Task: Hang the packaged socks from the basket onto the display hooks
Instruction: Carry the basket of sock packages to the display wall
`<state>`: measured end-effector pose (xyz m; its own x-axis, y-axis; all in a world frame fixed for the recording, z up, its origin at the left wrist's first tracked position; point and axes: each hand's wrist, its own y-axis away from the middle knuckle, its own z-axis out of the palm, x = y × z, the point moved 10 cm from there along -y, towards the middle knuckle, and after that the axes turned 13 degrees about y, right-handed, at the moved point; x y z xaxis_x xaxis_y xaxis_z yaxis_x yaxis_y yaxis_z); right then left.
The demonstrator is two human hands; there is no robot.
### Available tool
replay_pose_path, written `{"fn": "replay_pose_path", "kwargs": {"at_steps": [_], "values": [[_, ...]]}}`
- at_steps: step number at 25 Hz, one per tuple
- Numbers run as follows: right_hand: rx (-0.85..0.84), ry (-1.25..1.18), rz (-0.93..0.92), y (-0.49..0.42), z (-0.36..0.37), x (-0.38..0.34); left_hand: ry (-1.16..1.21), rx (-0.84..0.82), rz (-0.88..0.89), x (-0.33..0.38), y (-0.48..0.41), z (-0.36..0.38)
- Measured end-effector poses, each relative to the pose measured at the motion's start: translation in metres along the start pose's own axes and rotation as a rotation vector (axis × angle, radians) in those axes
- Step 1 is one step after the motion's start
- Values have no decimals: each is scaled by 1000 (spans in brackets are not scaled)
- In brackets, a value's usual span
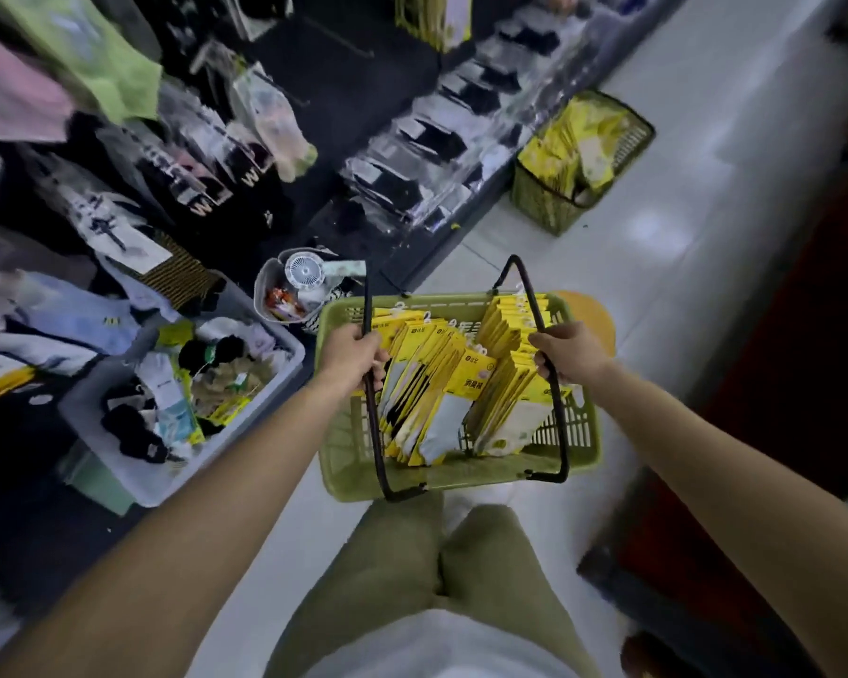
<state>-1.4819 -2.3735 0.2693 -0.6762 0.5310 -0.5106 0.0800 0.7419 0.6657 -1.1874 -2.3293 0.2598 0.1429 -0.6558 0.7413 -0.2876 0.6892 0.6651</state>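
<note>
A green plastic basket (pixel 348 457) hangs in front of my legs, packed with several yellow sock packages (pixel 461 389) standing on edge. My left hand (pixel 351 354) grips the basket's left black handle (pixel 375 428). My right hand (pixel 566 352) grips the right black handle (pixel 561 433). Both handles are raised upright. The display wall (pixel 343 85) with bare black hooks and hanging sock packs rises ahead at the upper left; a few yellow packs (pixel 434 17) hang at its top.
A grey bin (pixel 275 384) of loose socks sits at the left, next to a small tub (pixel 265 296) holding a white fan. A second green basket (pixel 539 203) with yellow packs stands on the white tiled floor (pixel 681 227) farther ahead. A dark red fixture borders the right.
</note>
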Motion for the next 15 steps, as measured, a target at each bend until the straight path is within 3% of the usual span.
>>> {"fn": "replay_pose_path", "kwargs": {"at_steps": [15], "values": [[-159, 389, -235, -213, -96, -235, 233, 193, -14, 158, -144, 51]]}}
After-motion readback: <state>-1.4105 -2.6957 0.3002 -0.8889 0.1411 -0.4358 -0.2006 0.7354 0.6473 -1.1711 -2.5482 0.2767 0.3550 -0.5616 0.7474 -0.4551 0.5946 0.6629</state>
